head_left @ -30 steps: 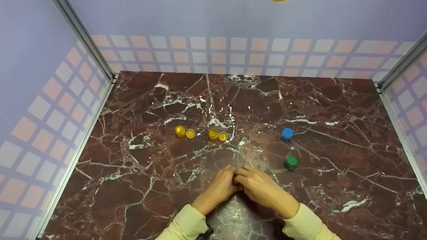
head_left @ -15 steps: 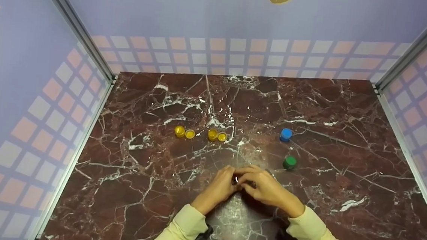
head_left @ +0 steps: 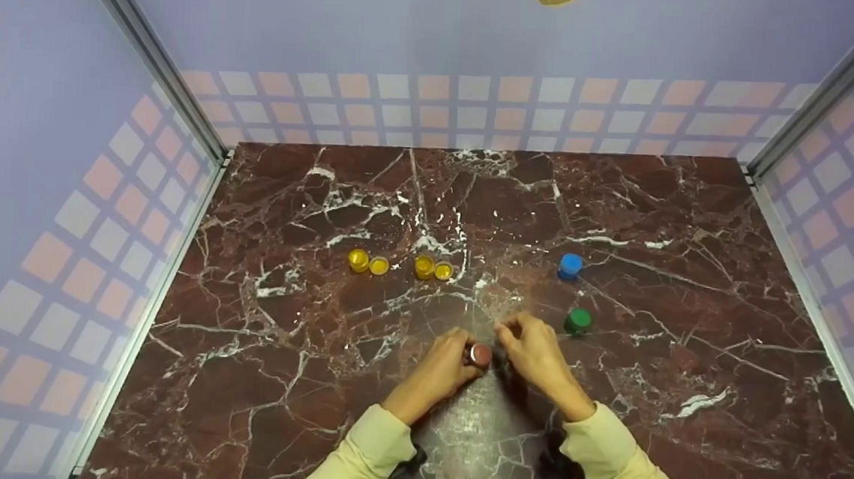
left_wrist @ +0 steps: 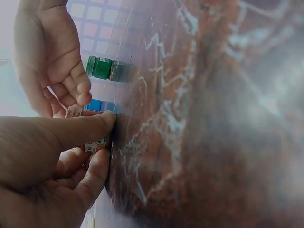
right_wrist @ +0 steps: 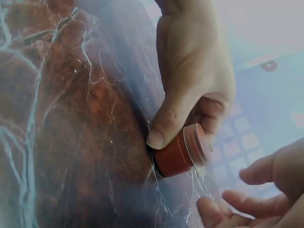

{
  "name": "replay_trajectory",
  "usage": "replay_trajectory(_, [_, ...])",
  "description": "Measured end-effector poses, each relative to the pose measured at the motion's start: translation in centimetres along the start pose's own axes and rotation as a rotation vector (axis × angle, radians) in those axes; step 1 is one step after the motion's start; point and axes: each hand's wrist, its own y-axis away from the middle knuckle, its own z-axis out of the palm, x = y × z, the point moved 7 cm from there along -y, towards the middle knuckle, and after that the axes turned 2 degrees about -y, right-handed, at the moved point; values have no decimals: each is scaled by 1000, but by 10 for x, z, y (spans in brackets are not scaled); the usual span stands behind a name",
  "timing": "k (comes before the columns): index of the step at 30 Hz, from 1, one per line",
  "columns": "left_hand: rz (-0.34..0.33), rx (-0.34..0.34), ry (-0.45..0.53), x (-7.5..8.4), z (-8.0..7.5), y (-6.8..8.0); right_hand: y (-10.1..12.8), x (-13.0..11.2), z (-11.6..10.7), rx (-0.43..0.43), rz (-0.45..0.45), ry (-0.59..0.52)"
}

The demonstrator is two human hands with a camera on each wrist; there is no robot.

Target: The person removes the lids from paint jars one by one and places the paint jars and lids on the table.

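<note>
My left hand (head_left: 439, 372) grips a small reddish-brown paint jar (head_left: 480, 354) low at the table. In the right wrist view the jar (right_wrist: 173, 159) lies tilted, its ribbed lid (right_wrist: 195, 145) on its end, with the left thumb (right_wrist: 159, 135) pressed against its side. To the right, my right hand (head_left: 535, 352) is apart from the jar, fingers loosely bent with nothing seen between them. The left wrist view has the right-hand fingers (left_wrist: 73, 85) above the jar. Beyond the right hand stands a green-topped jar (head_left: 577, 321).
A blue-topped jar (head_left: 569, 266) is farther back. Left of it stand two yellow jars, one (head_left: 358, 261) left and one (head_left: 424, 268) nearer the middle, each beside a pale-rimmed yellow disc (head_left: 443, 271). Patterned wall panels (head_left: 474, 107) border the dark marbled table (head_left: 272, 409).
My right hand has drawn away from the left hand to the right, its fingers leaving the jar. The reddish-brown jar's top now shows. My left hand has stayed nearly in place.
</note>
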Motion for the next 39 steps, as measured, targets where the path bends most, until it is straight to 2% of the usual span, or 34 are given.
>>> replay_trajectory(4, [11, 5, 0, 0, 0, 0, 9, -13, 10, -16, -71, 108])
replay_trajectory(11, [53, 40, -46, 1, -1, 0, 27, -38, 25, 20, -244, 285])
replay_trajectory(16, [66, 55, -48, 2, -1, 0, 32, -44, 31, 64, -312, 395])
replay_trajectory(20, [83, 52, -33, 3, -2, 1, 33, -46, 33, 75, -361, 428])
replay_trajectory(24, [93, 42, -19, 3, -3, 2, 32, -46, 34, 20, -412, 413])
replay_trajectory(31, [68, 25, -1, 1, -2, 2, 29, -47, 31, -124, -533, 342])
replay_trajectory(39, [40, -1, 1, -1, 1, 1, 30, -47, 32, -270, -732, 411])
